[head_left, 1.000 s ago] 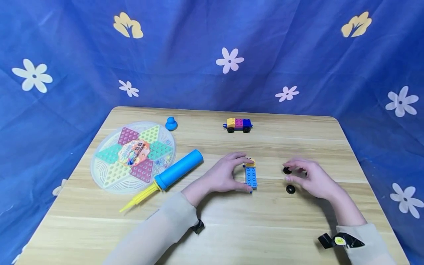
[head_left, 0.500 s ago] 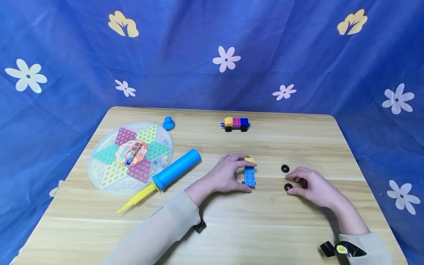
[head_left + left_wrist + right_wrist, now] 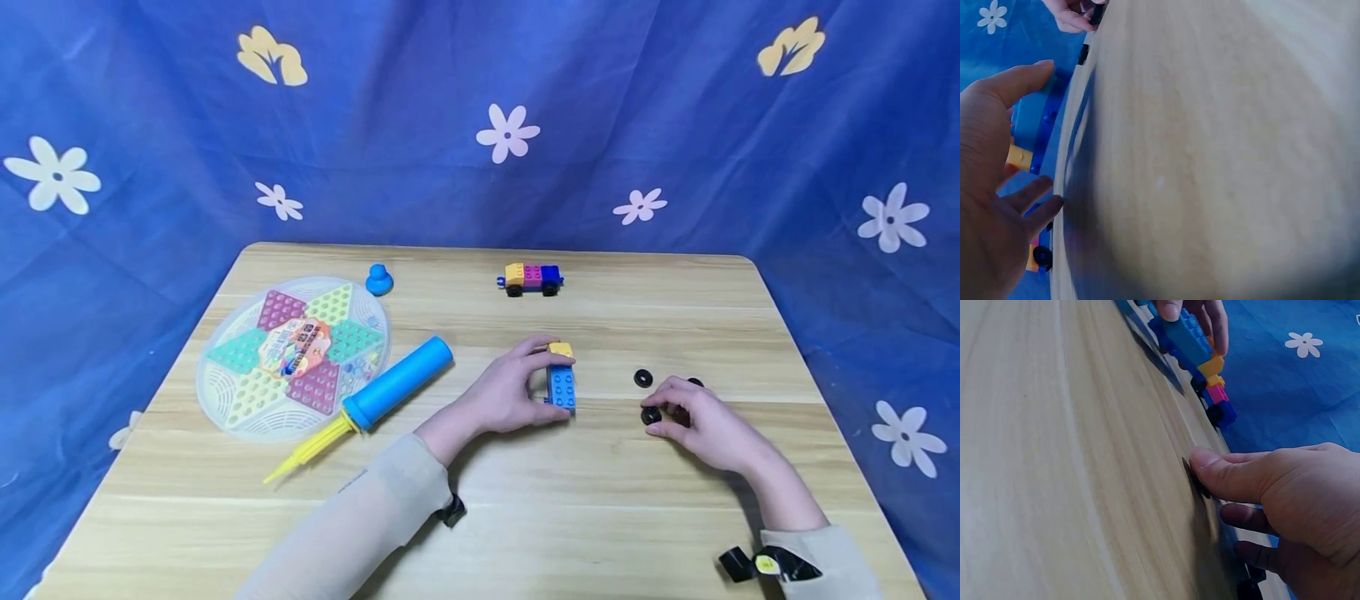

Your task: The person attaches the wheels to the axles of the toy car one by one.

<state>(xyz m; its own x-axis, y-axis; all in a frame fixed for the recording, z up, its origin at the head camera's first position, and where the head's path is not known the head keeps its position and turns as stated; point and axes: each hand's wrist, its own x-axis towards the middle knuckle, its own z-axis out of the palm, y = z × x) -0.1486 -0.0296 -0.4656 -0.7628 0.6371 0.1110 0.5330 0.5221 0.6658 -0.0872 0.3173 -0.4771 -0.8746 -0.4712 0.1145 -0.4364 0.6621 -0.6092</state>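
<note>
In the head view my left hand [image 3: 504, 392] holds a toy block car body [image 3: 562, 390] at its two ends, between thumb and fingers. The body has a blue studded brick and a yellow sloped brick on a dark blue base; in the right wrist view this car body [image 3: 1186, 340] shows no wheels fitted on its near side and looks tilted above the table. With thumb and fingertips my right hand [image 3: 705, 427] pinches a small black wheel [image 3: 649, 415]. A second black wheel [image 3: 642, 378] lies just beyond it, and another wheel [image 3: 696, 382] is partly hidden behind the hand.
A finished-looking block car [image 3: 531, 278] with yellow, pink and blue bricks stands at the table's back. On the left lie a round game board [image 3: 258, 396], a blue hand pump [image 3: 401, 382] with yellow nozzle, and a small blue duck-like toy [image 3: 379, 281]. Blue cloth hangs behind.
My right hand has gone from the far wheel to the near one and now pinches it. My left hand has shifted the car body slightly away and tilted it. The head view has drifted a little.
</note>
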